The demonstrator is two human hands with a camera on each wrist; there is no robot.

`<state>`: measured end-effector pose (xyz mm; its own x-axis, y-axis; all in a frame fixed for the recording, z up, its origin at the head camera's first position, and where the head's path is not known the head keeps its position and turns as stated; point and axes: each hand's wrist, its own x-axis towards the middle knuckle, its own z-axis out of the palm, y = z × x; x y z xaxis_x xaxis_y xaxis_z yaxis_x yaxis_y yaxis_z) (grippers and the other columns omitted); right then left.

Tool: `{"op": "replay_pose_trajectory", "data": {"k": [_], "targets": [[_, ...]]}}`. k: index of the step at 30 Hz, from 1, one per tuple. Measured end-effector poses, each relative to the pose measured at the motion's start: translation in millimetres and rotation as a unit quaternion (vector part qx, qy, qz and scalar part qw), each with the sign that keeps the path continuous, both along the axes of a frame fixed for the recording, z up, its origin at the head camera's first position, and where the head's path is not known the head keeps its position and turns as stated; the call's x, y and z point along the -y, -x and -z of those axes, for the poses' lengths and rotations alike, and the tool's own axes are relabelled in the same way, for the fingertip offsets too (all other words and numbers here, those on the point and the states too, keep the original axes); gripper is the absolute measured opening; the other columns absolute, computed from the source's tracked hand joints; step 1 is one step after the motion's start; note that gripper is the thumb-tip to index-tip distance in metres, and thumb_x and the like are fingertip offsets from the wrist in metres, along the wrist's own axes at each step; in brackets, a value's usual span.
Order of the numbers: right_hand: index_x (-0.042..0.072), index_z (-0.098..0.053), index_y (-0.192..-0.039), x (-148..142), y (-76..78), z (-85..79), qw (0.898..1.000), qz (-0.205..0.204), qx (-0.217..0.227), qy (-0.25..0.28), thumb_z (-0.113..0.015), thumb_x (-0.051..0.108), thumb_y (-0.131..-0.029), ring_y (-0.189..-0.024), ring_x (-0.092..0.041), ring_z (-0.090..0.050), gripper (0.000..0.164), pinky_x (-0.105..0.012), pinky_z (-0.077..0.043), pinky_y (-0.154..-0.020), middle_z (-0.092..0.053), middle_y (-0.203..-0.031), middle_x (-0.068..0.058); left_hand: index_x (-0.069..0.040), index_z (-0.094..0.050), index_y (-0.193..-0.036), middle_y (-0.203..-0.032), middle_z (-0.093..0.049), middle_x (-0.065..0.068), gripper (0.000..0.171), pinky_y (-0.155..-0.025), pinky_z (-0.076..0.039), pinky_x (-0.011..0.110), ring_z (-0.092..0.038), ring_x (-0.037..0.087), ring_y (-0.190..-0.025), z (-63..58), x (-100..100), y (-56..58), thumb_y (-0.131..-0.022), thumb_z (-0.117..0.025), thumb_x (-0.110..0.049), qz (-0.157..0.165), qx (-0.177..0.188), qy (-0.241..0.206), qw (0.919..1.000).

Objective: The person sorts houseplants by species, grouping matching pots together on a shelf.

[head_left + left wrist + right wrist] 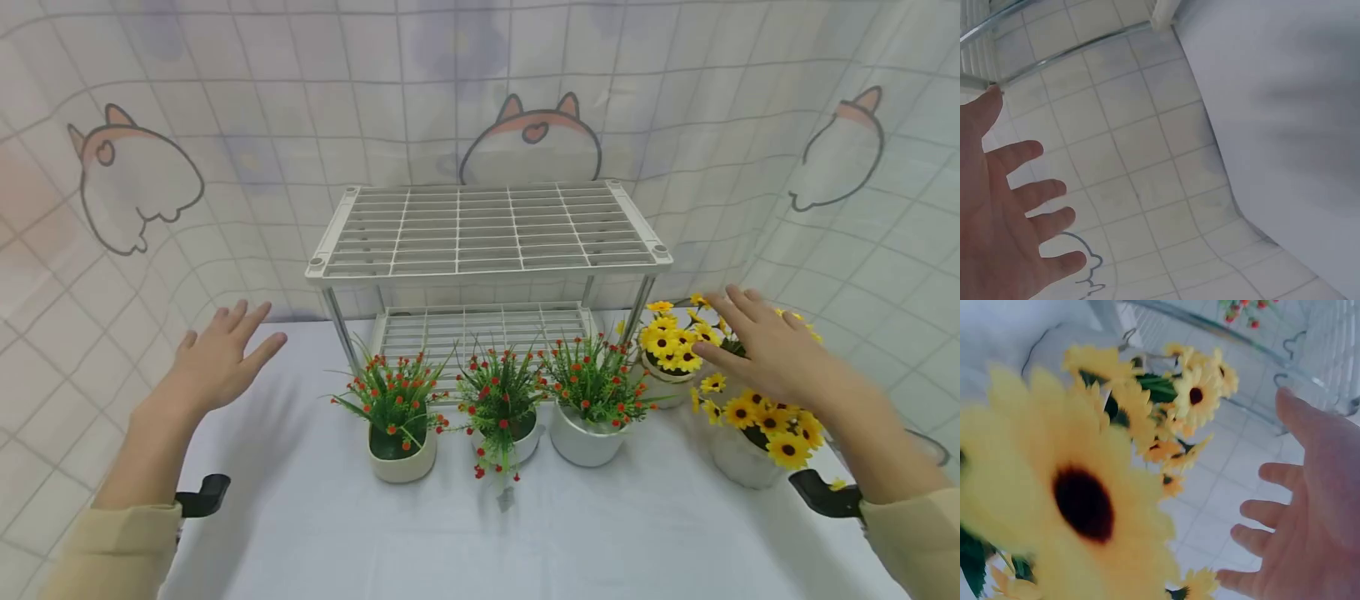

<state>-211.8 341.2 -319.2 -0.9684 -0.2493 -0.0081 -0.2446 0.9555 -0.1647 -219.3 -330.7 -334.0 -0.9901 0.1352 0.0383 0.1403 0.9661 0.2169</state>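
My left hand [217, 362] hovers over the table at the left with fingers spread, holding nothing. In the left wrist view its palm [997, 231] faces the camera, away from the rack. My right hand [776, 346] is raised at the right, fingers extended, above two pots of yellow flowers: a rear one [663, 342] and a front one [772, 429]. It partly hides them in the head view. Three pots of red-flowered grass, a left one [402, 462], a middle one [517, 450] and a right one [587, 440], stand in a row before a white two-tier rack [487, 271].
The rack's lower shelf [480, 321] shows behind the red-flowered plants. A white cloth covers the table [480, 542]. Behind and at the sides hangs a checked curtain [300, 125] with cartoon animals. Black wrist straps [204, 496] sit at both sleeves.
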Motion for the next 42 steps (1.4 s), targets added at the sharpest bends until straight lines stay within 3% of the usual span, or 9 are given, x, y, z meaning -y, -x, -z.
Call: {"op": "replay_pose_trajectory", "data": {"k": [8,12,16,19,24,30,36,38,42], "targets": [[-0.001,-0.036,-0.154,18.7,-26.0,0.6,0.995,0.006,-0.083,0.059,-0.057,0.046,-0.105,-0.140,-0.058,-0.028,0.072,-0.076,-0.027,-0.104,-0.030,-0.157,-0.034,0.002,-0.036,-0.154,-0.151,-0.034,0.038,0.068,-0.103,-0.026,0.077,-0.032,0.061,-0.136,-0.1,-17.9,-1.3,-0.110,-0.035,-0.050,0.003,-0.100,-0.065,0.9928],[-0.002,-0.052,-0.141,26.6,-44.9,7.7,0.976,-0.024,-0.170,0.132,-0.069,0.028,-0.101,-0.127,-0.052,-0.047,0.053,-0.070,-0.040,-0.095,-0.051,-0.142,-0.028,0.003,-0.045,-0.149,-0.149,-0.041,0.033,0.061,-0.105,-0.029,0.073,-0.038,0.055,-0.135,-1.6,-31.5,-3.7,-0.110,-0.041,-0.045,0.014,-0.140,-0.132,0.9812],[0.001,-0.058,-0.134,37.9,-61.2,17.6,0.950,-0.057,-0.245,0.185,-0.077,0.011,-0.092,-0.110,-0.038,-0.061,0.047,-0.038,-0.050,-0.089,-0.062,-0.130,-0.017,0.000,-0.051,-0.144,-0.145,-0.050,0.026,0.055,-0.102,-0.037,0.068,-0.048,0.047,-0.130,-2.9,-43.1,-5.0,-0.110,-0.045,-0.042,0.016,-0.173,-0.201,0.9642],[0.003,-0.061,-0.130,47.9,-71.9,23.2,0.937,-0.056,-0.270,0.214,-0.079,0.005,-0.089,-0.103,-0.030,-0.066,0.046,-0.010,-0.045,-0.082,-0.065,-0.126,-0.010,-0.002,-0.054,-0.141,-0.141,-0.056,0.022,0.051,-0.101,-0.041,0.065,-0.052,0.043,-0.127,-6.6,-52.3,-4.3,-0.110,-0.047,-0.041,0.016,-0.189,-0.252,0.9490],[0.000,-0.061,-0.127,64.7,-87.0,32.9,0.923,-0.053,-0.265,0.273,-0.077,-0.002,-0.088,-0.102,-0.010,-0.065,0.042,-0.006,-0.045,-0.084,-0.064,-0.123,-0.008,-0.002,-0.056,-0.140,-0.135,-0.061,0.018,0.046,-0.100,-0.045,0.056,-0.056,0.036,-0.125,-12.0,-66.8,-3.0,-0.110,-0.049,-0.037,0.011,-0.198,-0.325,0.9245],[0.001,-0.054,-0.136,83.4,-101.4,51.8,0.912,-0.025,-0.204,0.354,-0.074,-0.004,-0.091,-0.111,0.002,-0.055,0.049,-0.010,-0.048,-0.086,-0.060,-0.127,-0.006,-0.003,-0.051,-0.142,-0.131,-0.059,0.011,0.044,-0.092,-0.050,0.022,-0.060,0.015,-0.113,-12.8,-81.1,3.2,-0.110,-0.051,-0.033,0.021,-0.176,-0.437,0.8819],[0.001,-0.039,-0.147,97.7,-107.7,76.4,0.898,0.027,-0.183,0.400,-0.080,-0.008,-0.085,-0.118,-0.004,-0.049,0.074,-0.008,-0.045,-0.089,-0.047,-0.141,-0.007,-0.006,-0.050,-0.140,-0.128,-0.057,0.007,0.042,-0.090,-0.053,0.022,-0.061,0.018,-0.110,-17.3,-87.0,6.9,-0.108,-0.056,-0.032,0.030,-0.131,-0.558,0.8192],[0.002,-0.030,-0.151,101.2,-108.1,82.7,0.881,0.054,-0.162,0.441,-0.079,-0.008,-0.086,-0.121,-0.009,-0.046,0.082,-0.009,-0.045,-0.089,-0.040,-0.143,-0.007,-0.008,-0.051,-0.137,-0.126,-0.056,0.006,0.039,-0.089,-0.053,0.021,-0.060,0.019,-0.110,-18.5,-88.3,8.0,-0.107,-0.059,-0.031,0.033,-0.117,-0.587,0.8005],[0.009,-0.013,-0.157,105.8,-106.9,93.2,0.835,0.128,-0.093,0.527,-0.077,-0.002,-0.091,-0.124,-0.018,-0.041,0.093,-0.011,-0.045,-0.089,-0.033,-0.145,-0.009,-0.012,-0.053,-0.132,-0.125,-0.056,0.005,0.032,-0.089,-0.053,0.021,-0.059,0.019,-0.109,-19.0,-90.1,9.3,-0.106,-0.061,-0.029,0.032,-0.100,-0.610,0.7850]]}}
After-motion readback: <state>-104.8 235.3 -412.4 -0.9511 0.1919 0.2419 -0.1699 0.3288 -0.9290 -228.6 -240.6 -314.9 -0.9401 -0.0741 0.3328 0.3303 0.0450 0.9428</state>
